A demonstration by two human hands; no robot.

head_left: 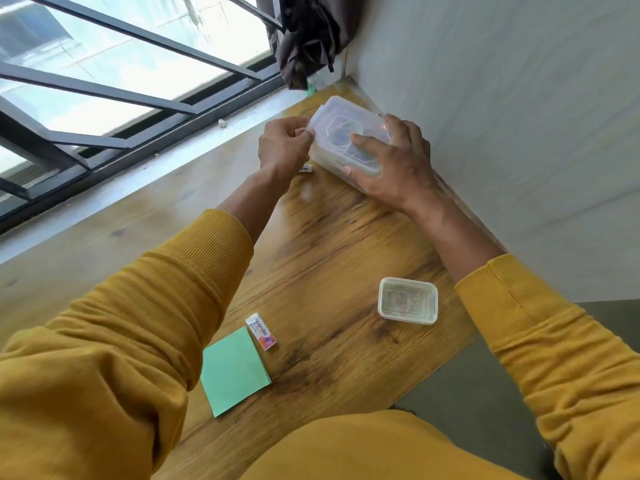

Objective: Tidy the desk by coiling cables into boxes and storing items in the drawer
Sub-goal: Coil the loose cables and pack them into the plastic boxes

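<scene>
- The clear lidded box (346,140) sits at the far end of the desk (311,258), close to the wall, its long axis running from the far left toward your near right.
- Your right hand (394,161) lies spread over the near-right part of the lid, fingers fairly straight, pressing rather than gripping.
- Your left hand (282,143) pinches the lid's left edge between thumb and curled fingers.
- Both hands touch the box, so whichever way the lid must go, work along that left edge while the right hand steadies it.
- The second, smaller box (408,300) stands well apart, nearer your right arm.
</scene>
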